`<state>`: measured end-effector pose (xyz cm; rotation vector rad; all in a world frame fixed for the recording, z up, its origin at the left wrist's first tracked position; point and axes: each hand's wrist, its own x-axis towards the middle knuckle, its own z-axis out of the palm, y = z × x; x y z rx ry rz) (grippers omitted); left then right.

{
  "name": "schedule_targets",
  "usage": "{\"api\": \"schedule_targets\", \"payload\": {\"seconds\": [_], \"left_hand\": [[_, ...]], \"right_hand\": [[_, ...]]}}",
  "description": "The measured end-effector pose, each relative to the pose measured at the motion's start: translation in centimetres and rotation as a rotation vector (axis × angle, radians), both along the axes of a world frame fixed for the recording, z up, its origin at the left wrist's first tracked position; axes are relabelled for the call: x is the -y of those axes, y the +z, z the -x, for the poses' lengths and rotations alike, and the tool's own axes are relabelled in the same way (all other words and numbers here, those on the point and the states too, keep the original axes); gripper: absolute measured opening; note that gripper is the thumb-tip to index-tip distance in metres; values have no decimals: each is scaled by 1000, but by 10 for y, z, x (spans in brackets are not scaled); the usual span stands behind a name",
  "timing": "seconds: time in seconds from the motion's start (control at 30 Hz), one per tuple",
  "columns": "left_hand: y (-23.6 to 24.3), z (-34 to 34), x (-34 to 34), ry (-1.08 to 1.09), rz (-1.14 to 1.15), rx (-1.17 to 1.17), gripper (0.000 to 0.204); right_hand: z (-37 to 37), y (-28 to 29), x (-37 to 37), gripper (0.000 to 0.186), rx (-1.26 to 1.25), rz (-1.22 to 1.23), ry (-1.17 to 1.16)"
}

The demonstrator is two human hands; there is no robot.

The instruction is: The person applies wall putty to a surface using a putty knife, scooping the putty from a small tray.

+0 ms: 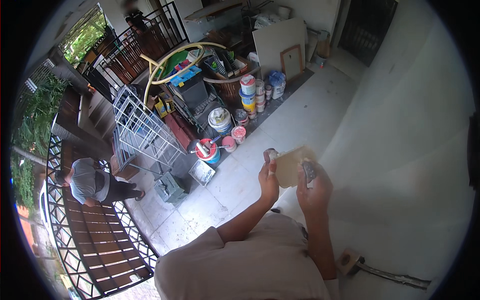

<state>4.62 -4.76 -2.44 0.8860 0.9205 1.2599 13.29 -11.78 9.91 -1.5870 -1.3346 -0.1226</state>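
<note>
A flat, roughly rectangular tan sheet [291,169], like the blade of a scraper, is held up in front of my chest beside the pale wall. My left hand [268,184] is closed at its left side, and a small brownish piece [270,153] with whitish smears shows above those fingers. At the sheet's right side my right hand [316,192] is closed around a dark grey, handle-like piece [309,171]. The sheet's upper right edge is blurred. Whether these parts form one tool or two, I cannot tell.
The pale wall [400,165] rises close on my right, with a cable [395,278] low down. Several paint buckets [220,120], a white wire rack [145,125] and a paint tray [202,173] stand ahead left. Another person [92,182] is by the railing [100,240].
</note>
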Motion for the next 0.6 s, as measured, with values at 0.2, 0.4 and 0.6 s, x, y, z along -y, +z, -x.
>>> {"api": "schedule_targets", "payload": {"seconds": [0.2, 0.4, 0.6], "left_hand": [[-3, 12, -4, -110, 157, -3, 54], [-10, 26, -20, -264, 159, 100, 48], [-13, 36, -29, -221, 117, 24, 48]], "right_hand": [[10, 0, -9, 18, -40, 44, 44], [10, 1, -3, 17, -133, 25, 9], [14, -4, -18, 19, 176, 109, 132]]}}
